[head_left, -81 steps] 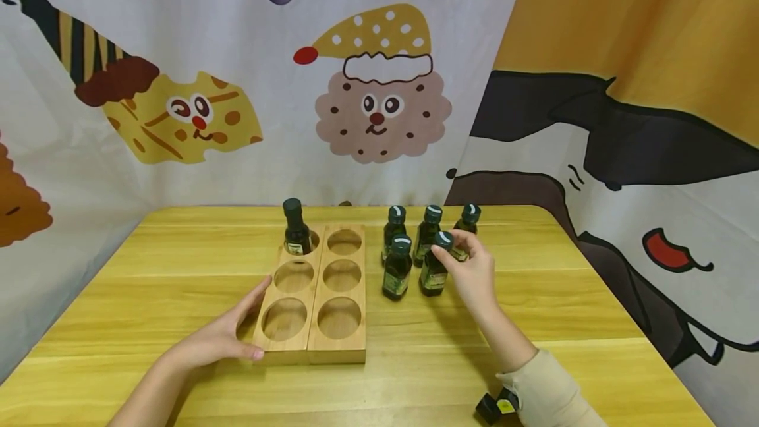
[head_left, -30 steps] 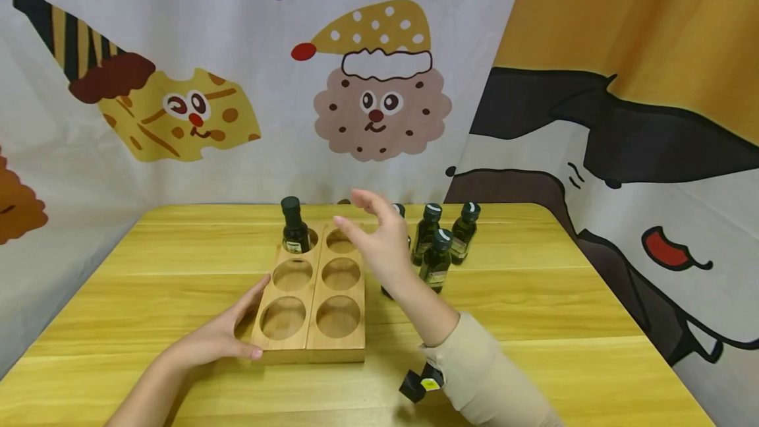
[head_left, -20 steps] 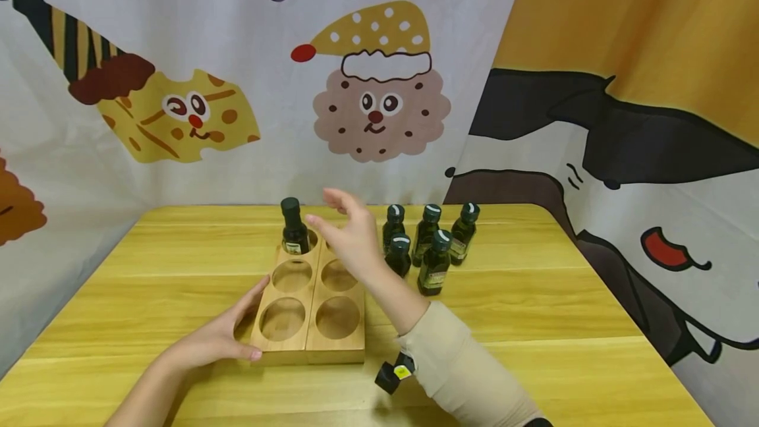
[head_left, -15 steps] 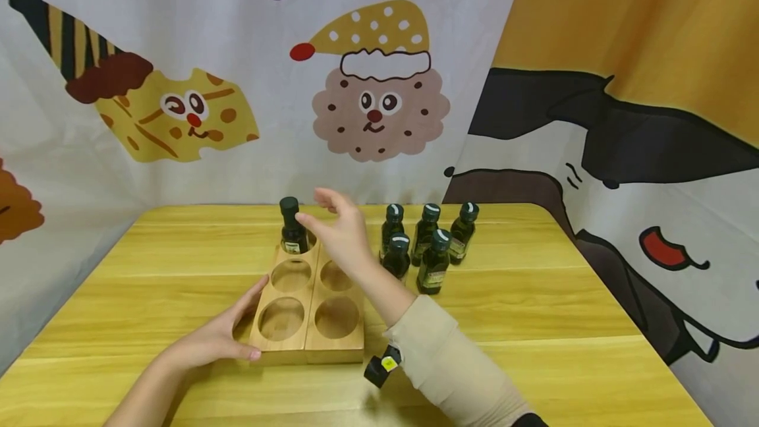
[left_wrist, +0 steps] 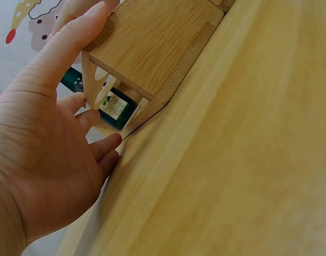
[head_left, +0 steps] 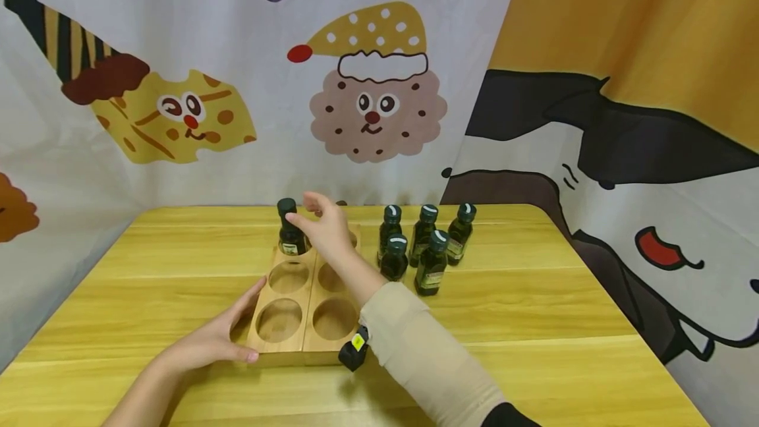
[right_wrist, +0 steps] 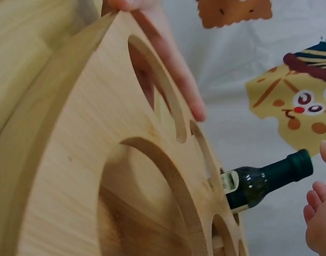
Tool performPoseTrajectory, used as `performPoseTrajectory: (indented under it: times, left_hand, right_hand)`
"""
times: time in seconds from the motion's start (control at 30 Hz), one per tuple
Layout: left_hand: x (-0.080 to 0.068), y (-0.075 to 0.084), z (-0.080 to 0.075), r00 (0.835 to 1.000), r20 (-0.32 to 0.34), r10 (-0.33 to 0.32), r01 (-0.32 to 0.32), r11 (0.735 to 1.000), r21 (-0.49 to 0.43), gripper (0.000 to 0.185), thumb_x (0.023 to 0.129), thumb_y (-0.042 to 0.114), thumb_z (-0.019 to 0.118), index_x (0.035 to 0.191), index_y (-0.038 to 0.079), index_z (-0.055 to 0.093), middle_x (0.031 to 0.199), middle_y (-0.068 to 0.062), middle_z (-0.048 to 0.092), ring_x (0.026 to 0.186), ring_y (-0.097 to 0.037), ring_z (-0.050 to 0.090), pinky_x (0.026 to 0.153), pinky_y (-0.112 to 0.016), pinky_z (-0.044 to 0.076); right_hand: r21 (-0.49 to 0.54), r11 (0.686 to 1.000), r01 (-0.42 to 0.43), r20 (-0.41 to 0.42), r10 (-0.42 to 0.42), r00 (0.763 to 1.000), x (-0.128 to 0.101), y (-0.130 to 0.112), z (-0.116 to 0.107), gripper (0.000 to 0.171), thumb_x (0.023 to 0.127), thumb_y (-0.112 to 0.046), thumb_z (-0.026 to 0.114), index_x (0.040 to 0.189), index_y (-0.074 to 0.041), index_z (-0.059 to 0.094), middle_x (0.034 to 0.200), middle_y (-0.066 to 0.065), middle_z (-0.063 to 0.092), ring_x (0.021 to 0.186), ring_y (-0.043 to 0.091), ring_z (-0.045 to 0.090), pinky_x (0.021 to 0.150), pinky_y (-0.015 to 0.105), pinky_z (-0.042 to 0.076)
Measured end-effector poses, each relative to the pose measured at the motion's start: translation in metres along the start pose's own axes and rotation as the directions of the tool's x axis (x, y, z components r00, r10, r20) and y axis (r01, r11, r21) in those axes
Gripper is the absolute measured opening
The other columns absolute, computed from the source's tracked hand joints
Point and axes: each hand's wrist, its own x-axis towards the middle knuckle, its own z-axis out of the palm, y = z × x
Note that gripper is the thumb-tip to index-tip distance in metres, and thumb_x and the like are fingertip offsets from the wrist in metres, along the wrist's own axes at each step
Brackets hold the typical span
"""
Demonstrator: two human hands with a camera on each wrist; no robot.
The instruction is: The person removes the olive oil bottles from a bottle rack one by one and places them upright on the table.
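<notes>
Left hand (head_left: pixel 207 348) rests flat against the near-left corner of the wooden rack (head_left: pixel 304 302), at the 7 o'clock position of the rack. Fingers are straight and laid along the side wall, thumb on the near edge; it grips nothing. The left wrist view confirms palm and fingers pressed to the rack side (left_wrist: pixel 152 48), with a bottle label visible through the open underside.

The rack lies on the counter (head_left: pixel 534 321) with its long axis running near to far, 6 to 12 o'clock. It has two columns of round holes. The near holes and middle holes hold nothing.

Right hand (head_left: pixel 323 229) is extended over the far end of the rack. Its grip is apart: fingers loosely spread, thumb and forefinger close to the cap of the racked bottle (head_left: pixel 288 229) but not visibly clamped on it. Contact cannot be confirmed from the head view; the right wrist view shows fingertips (right_wrist: pixel 317 213) just beside the cap, apart from it.

The racked bottle stands upright in the far-left hole, long axis vertical. It lies at 9 o'clock from the right hand, just beside it. The right hand is the nearer hand.

Five loose bottles (head_left: pixel 423 242) stand upright in a cluster on the counter at 3 o'clock of the rack's far end, near it.
</notes>
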Motion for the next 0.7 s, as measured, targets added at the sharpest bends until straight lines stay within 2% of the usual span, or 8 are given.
performPoseTrajectory:
  times: [0.13, 0.33, 0.53, 0.7]
  left_hand:
    - [0.000, -0.002, -0.001, 1.000, 0.001, -0.012, 0.012, 1.000, -0.007, 0.113, 0.077, 0.009, 0.078, 0.155, 0.021, -0.002, 0.153, -0.033, -0.001, 0.134, -0.056, 0.008, 0.099, -0.073, 0.008]
    - [-0.001, -0.003, -0.001, 1.000, -0.003, 0.012, -0.012, 1.000, 0.014, 0.113, 0.077, 0.009, 0.079, 0.155, 0.021, -0.001, 0.154, -0.030, -0.001, 0.133, -0.057, 0.008, 0.098, -0.073, 0.008]
    - [0.000, -0.004, -0.001, 1.000, -0.007, -0.001, 0.001, 1.000, 0.002, 0.113, 0.076, 0.009, 0.079, 0.155, 0.020, -0.001, 0.153, -0.033, 0.000, 0.133, -0.058, 0.009, 0.097, -0.075, 0.008]
    - [0.001, -0.007, -0.001, 1.000, -0.006, -0.002, 0.002, 1.000, -0.009, 0.113, 0.076, 0.010, 0.079, 0.155, 0.019, -0.002, 0.154, -0.031, -0.001, 0.133, -0.057, 0.009, 0.096, -0.076, 0.008]
  right_hand:
    - [-0.017, 0.999, -0.032, 0.010, 0.032, 0.999, 0.005, 0.002, 0.005, 0.050, 0.087, -0.027, 0.072, 0.133, -0.016, 0.057, 0.124, 0.002, 0.062, 0.112, 0.013, 0.054, 0.090, 0.030, 0.048]
    - [-0.050, 0.997, -0.066, 0.026, 0.067, 0.997, 0.012, 0.003, 0.012, 0.050, 0.086, -0.028, 0.073, 0.133, -0.016, 0.058, 0.120, -0.001, 0.063, 0.110, 0.013, 0.055, 0.083, 0.028, 0.051]
    - [-0.087, 0.994, -0.062, 0.048, 0.066, 0.997, 0.014, 0.004, 0.018, 0.050, 0.085, -0.027, 0.074, 0.132, -0.018, 0.059, 0.114, -0.004, 0.062, 0.106, 0.012, 0.056, 0.073, 0.022, 0.052]
    - [-0.085, 0.995, -0.055, 0.039, 0.058, 0.998, 0.015, 0.008, 0.020, 0.049, 0.085, -0.025, 0.074, 0.132, -0.017, 0.059, 0.113, -0.004, 0.062, 0.105, 0.013, 0.056, 0.071, 0.020, 0.052]
